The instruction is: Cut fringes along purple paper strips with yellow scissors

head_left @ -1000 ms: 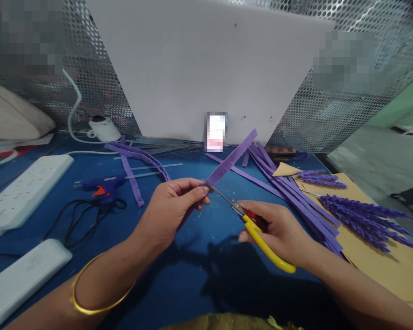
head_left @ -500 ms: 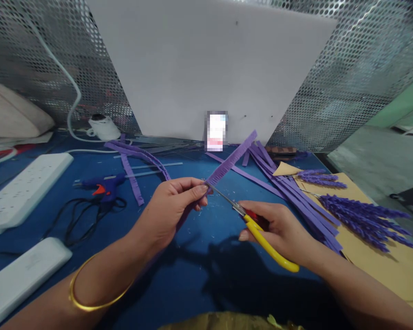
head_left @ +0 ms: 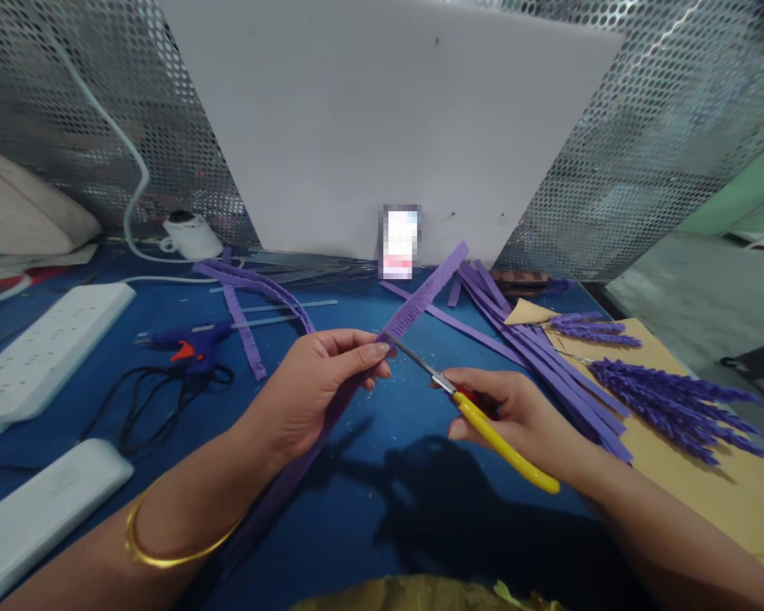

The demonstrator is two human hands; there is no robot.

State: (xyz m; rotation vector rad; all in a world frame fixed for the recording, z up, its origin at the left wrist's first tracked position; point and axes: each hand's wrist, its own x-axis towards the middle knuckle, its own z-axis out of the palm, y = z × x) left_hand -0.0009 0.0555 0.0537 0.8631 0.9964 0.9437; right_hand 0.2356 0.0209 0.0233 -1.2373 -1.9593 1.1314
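Note:
Between the thumb and fingers of my left hand (head_left: 331, 373) is a purple paper strip (head_left: 428, 287). Its upper part points up and to the right and has a row of fine cuts along its lower edge; the rest trails down behind the wrist. My right hand (head_left: 513, 412) is closed round a pair of scissors (head_left: 509, 441) with yellow and red handles. The blade tips meet the strip's edge right beside my left fingertips, and the blades look nearly together. My right palm hides part of the red handle.
On the right lie a bundle of purple strips (head_left: 541, 361) and lavender-like stems (head_left: 668, 407) on brown paper (head_left: 726, 501). A blue glue gun (head_left: 194, 344) with its cord, a power strip (head_left: 57, 339) and a cup (head_left: 192, 236) stand left. A phone (head_left: 400, 243) leans against the white board (head_left: 382, 127).
The scissors' yellow handle has swung slightly up toward the other. The strip's upper end has shifted a little left. My left hand has barely moved.

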